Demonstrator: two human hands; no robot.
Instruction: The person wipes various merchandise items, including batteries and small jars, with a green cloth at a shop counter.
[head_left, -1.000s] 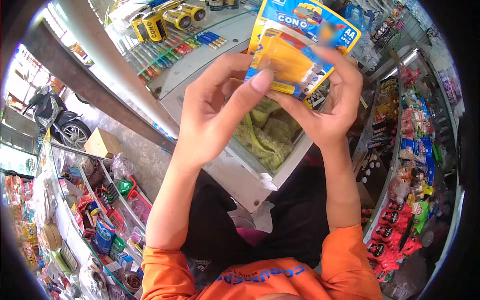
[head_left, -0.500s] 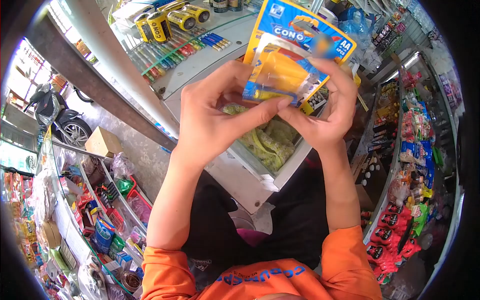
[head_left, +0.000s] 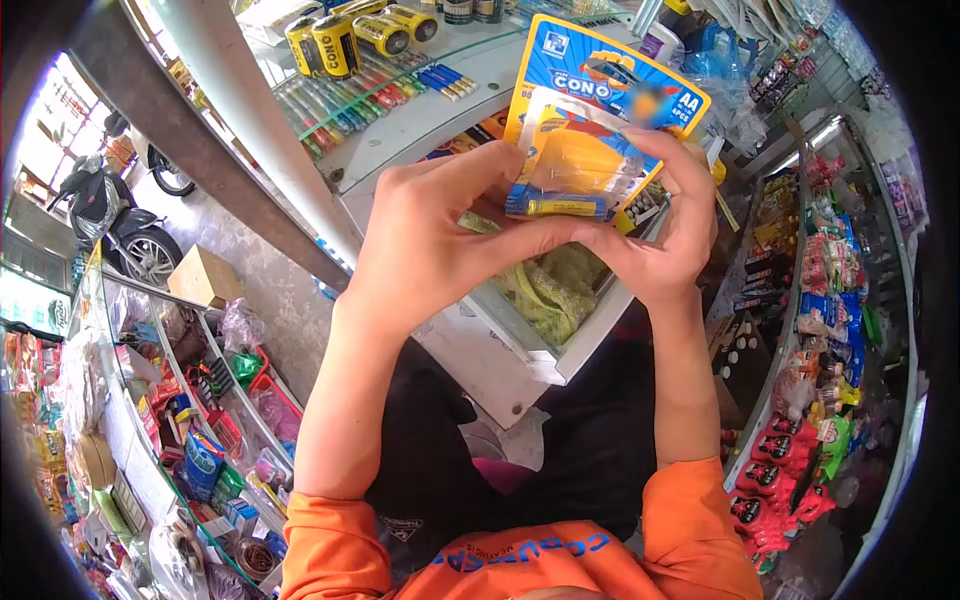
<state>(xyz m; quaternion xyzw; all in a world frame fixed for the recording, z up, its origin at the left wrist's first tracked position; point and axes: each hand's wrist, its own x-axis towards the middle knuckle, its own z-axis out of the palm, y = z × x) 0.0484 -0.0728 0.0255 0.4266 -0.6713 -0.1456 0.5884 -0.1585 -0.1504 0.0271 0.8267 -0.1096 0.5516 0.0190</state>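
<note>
Both hands hold up a blue and yellow AA battery blister pack [head_left: 590, 95] marked CONO. My left hand [head_left: 430, 225] grips its left edge, fingers partly behind the card. My right hand [head_left: 665, 225] pinches the right side, with the index finger along the front of the clear plastic. The thumbs meet below the pack's lower edge. A thin yellow and blue battery [head_left: 565, 206] lies crosswise at the bottom of the clear blister; the space above it shows the yellow card. Under the hands is an open drawer [head_left: 548, 368] with a green mesh-like bundle [head_left: 548, 300] inside.
Large yellow CONO batteries [head_left: 335, 48] and rows of coloured pens or lighters [head_left: 375, 95] sit in the glass-topped counter ahead. A metal post [head_left: 255, 130] slants at the left. Packed shelves [head_left: 820, 300] line the right; a glass case [head_left: 200, 430] of goods stands left.
The pack has tipped and shifted slightly right and down, so the battery at its bottom shows more plainly. My hands keep their hold, and the view has swung a little.
</note>
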